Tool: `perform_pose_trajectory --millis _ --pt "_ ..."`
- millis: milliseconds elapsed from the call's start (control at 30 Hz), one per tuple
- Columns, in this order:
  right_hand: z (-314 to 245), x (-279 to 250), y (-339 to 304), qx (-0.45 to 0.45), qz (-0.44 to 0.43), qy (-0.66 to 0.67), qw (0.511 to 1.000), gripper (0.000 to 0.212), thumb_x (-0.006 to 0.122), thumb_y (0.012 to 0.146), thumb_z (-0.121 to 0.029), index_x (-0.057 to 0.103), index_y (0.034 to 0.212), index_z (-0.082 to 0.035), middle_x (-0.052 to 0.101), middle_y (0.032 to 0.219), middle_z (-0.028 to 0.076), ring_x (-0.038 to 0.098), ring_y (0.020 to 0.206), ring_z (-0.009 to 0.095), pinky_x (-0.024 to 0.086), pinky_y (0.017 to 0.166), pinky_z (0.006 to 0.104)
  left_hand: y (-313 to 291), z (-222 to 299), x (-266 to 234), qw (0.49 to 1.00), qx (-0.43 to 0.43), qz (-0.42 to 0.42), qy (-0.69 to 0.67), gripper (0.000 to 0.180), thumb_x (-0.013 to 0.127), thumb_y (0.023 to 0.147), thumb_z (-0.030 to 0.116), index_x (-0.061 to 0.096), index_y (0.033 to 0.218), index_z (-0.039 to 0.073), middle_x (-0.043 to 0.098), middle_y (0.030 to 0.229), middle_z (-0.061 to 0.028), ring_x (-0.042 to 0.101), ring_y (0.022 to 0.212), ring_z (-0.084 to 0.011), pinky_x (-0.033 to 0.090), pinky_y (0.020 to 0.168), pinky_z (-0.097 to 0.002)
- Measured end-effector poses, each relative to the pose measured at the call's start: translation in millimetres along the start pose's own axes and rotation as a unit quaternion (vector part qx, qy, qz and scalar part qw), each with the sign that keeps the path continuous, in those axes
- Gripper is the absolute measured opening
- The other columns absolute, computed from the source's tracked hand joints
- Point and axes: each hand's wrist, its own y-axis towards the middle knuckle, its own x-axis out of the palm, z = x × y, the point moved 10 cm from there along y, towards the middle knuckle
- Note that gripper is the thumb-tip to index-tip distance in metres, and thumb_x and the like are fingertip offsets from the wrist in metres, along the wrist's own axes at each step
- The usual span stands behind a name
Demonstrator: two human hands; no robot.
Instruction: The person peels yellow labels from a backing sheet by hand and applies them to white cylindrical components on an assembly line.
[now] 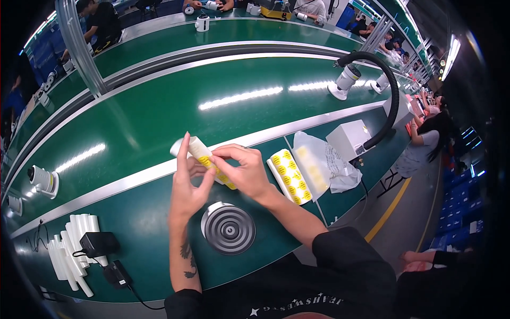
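Note:
Both my hands are raised over the green workbench (154, 234), around a partly rolled sheet of yellow stickers (203, 158) on pale backing. My left hand (188, 186) steadies the sheet from the left, index finger pointing up and thumb against the sheet's lower side. Thumb and fingertips of my right hand (244, 170) pinch together at the sheet's upper edge; whether a single sticker is between them cannot be made out. A white rounded piece shows behind my left fingers, its kind unclear. Just below my hands lies a round device (229, 228) with dark concentric rings.
Right of my hands lie another yellow sticker roll (289, 175), a clear plastic bag (313, 165) and a white box (350, 139) under a black flexible hose (396, 90). White tubes (71, 255) and black power adapters (99, 243) sit at left. White cameras (345, 82) stand on the green conveyor (239, 122).

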Motion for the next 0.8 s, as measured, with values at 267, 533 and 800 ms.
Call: perform_pose_trajectory --millis 267,533,800 --pt "-2.0 10.2 -2.3 -0.035 -0.075 -0.017 0.996 0.009 0.069 0.077 -0.001 0.067 0.086 0.003 0.069 0.085 0.012 0.068 0.077 0.019 0.053 0.069 0.0277 -2.0 -7.3 -11.5 0.991 -0.102 -0.006 -0.084 0.061 0.055 0.088 0.002 0.027 0.142 0.006 0.065 0.089 -0.0131 0.063 0.081 -0.0143 0.052 0.074 -0.0281" --pt "-22.6 15.1 7.8 -0.103 -0.112 -0.141 0.978 0.008 0.065 0.079 -0.002 0.060 0.084 0.000 0.060 0.081 0.012 0.062 0.066 0.028 0.049 0.062 0.0343 2.1 -18.0 -39.3 0.988 -0.064 0.131 0.047 0.025 0.061 0.090 0.022 0.050 0.099 0.001 0.062 0.065 -0.0086 0.063 0.059 -0.0110 0.047 0.051 -0.0253" --pt "-63.9 6.8 -22.2 0.219 -0.363 0.070 0.903 0.012 0.070 0.072 0.004 0.061 0.079 0.002 0.061 0.062 0.001 0.053 0.053 0.004 0.040 0.054 0.0176 -20.6 -53.0 -80.0 0.945 -0.197 0.147 0.217 0.044 0.064 0.084 0.033 0.056 0.098 -0.007 0.064 0.068 -0.0171 0.064 0.060 -0.0214 0.049 0.057 -0.0324"
